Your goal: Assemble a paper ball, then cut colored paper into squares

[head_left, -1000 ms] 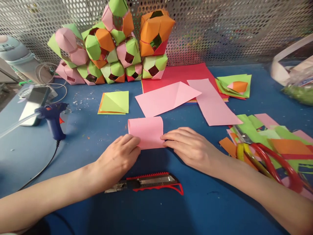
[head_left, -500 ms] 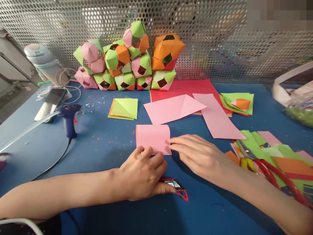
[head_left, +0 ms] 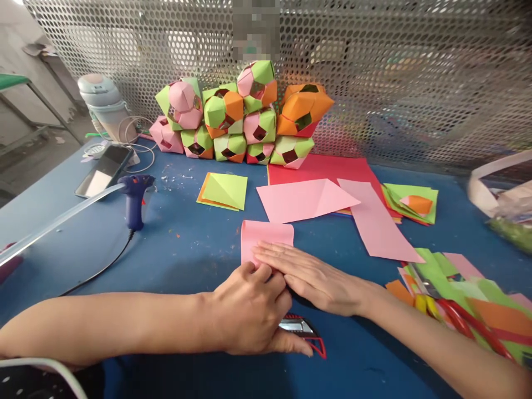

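While the left hand (head_left: 255, 310) curls its fingertips onto the near edge of the folded pink sheet (head_left: 251, 237), just below the frame's centre, whether its grip pinches the paper cannot be told; the right hand (head_left: 313, 277) lies flat across it, grip released. A red cutter (head_left: 300, 326), partly hidden, lies on the blue table (head_left: 366, 360).

You have a piece of plain pink paper (head_left: 266, 231) in front of you, about midway between left and right in the scene, doubled over on itself. Its bend runs left to right along the far side and stands soft and rounded, so the upper layer curves down toward you. Its near edge and much of its right half are covered from your view.
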A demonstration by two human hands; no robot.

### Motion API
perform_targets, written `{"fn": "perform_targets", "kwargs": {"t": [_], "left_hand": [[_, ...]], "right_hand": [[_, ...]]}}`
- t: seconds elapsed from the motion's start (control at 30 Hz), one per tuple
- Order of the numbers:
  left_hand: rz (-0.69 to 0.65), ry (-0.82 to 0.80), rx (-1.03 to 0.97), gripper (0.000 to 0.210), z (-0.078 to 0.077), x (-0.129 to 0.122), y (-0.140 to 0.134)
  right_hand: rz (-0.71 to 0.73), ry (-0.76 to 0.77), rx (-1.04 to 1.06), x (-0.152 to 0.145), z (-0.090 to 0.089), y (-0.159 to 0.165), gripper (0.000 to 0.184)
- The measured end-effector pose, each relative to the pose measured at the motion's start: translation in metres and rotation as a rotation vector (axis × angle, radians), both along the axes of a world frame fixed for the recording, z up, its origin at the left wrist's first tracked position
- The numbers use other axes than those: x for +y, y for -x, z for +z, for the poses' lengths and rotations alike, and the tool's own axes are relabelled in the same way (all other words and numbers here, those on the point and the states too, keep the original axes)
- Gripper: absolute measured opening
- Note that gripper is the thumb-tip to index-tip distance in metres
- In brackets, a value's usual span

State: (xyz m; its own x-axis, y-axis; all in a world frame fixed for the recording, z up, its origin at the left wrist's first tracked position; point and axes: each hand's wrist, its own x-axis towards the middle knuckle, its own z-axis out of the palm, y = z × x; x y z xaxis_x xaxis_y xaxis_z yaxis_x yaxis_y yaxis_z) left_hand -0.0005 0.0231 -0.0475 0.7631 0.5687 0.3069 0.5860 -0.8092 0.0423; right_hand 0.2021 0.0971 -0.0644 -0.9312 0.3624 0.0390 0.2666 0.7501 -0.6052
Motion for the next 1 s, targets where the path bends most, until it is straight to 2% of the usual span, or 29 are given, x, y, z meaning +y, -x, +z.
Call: {"fn": "perform_targets", "kwargs": {"t": [0.2, 0.4, 0.6, 0.87, 1.0], "left_hand": [[-0.022, 0.021, 0.042, 0.078, 0.001, -0.002, 0.000], [-0.046, 0.004, 0.044, 0.079, -0.001, -0.003, 0.001], [-0.045, 0.000, 0.036, 0.080, -0.002, -0.004, 0.000], [-0.046, 0.039, 0.050, 0.081, 0.000, -0.003, 0.000], [-0.050, 0.006, 0.047, 0.079, -0.002, -0.003, 0.000]], "right_hand": [[0.063, -0.030, -0.155, 0.017, 0.001, 0.004, 0.056], [0.047, -0.097, -0.222, 0.028, 0.011, 0.024, 0.058], [0.052, -0.249, -0.231, 0.030, 0.013, 0.036, 0.059], [0.036, -0.313, -0.263, 0.037, 0.015, 0.050, 0.058], [0.059, -0.365, -0.182, 0.032, 0.015, 0.041, 0.058]]}}
